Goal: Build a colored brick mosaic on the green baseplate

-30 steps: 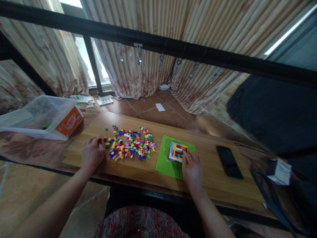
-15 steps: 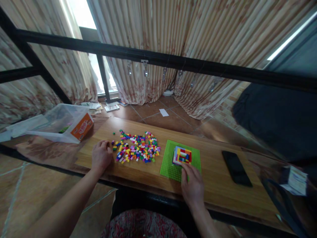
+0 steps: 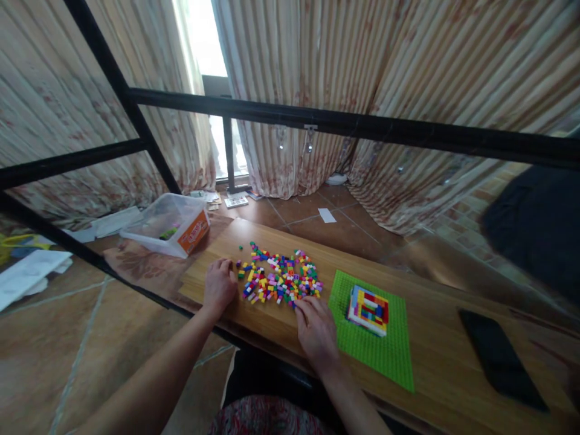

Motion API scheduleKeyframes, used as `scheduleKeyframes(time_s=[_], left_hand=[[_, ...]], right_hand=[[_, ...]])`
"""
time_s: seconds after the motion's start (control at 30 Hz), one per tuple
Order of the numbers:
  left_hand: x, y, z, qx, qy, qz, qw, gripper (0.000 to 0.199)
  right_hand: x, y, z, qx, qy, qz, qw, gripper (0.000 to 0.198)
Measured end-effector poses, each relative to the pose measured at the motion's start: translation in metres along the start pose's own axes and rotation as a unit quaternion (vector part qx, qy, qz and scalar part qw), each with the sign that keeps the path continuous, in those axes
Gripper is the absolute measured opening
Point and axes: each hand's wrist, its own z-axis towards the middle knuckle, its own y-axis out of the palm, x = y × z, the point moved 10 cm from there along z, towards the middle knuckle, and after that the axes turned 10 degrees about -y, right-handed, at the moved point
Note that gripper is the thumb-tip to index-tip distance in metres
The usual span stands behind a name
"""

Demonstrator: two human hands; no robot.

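Many small coloured toy bricks [image 3: 281, 275] lie in a loose pile on the wooden board. My left hand [image 3: 220, 284] rests palm down at the pile's left edge, its fingers loosely bent, with no brick visible in it. At the near right edge of the pile is my right hand [image 3: 317, 326], fingertips reaching down among the bricks; whether they touch one is too small to tell. A green baseplate [image 3: 389, 362] lies right of that hand. On it stands a low, square brick build [image 3: 369, 309] with white, yellow, red and blue bricks, untouched by either hand.
A black phone [image 3: 501, 359] lies toward the board's right end. Past the left end sits a clear plastic box [image 3: 156, 232] with an orange label. A black metal rail [image 3: 335, 118] crosses beyond the board, with curtains [image 3: 290, 66] behind. Papers [image 3: 236, 200] lie on the floor.
My right hand has left the brick build and moved left to the loose pile. The left hand stays beside the pile. The whole view has shifted, so things appear farther right.
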Motion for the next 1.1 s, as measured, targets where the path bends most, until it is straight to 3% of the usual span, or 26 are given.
scheduleKeyframes(time_s=[0.3, 0.53, 0.77, 0.97, 1.1], left_hand=[[-0.001, 0.002, -0.002, -0.02, -0.019, -0.004, 1.0, 0.034], [-0.003, 0.002, -0.003, -0.023, -0.025, -0.015, 0.999, 0.033], [-0.004, 0.002, -0.005, -0.014, -0.022, -0.028, 0.999, 0.032], [-0.005, 0.004, -0.005, -0.011, -0.019, -0.03, 0.999, 0.033], [-0.006, 0.005, -0.004, -0.017, -0.023, -0.028, 0.999, 0.032]], right_hand=[[0.022, 0.024, 0.073, -0.059, 0.023, -0.041, 0.997, 0.024], [-0.001, 0.079, 0.125, -0.136, -0.028, -0.06, 0.988, 0.023], [-0.007, 0.118, 0.143, -0.196, -0.037, -0.096, 0.975, 0.023], [-0.01, 0.116, 0.138, -0.2, -0.05, -0.102, 0.973, 0.02], [-0.014, 0.092, 0.13, -0.152, -0.045, -0.062, 0.985, 0.019]])
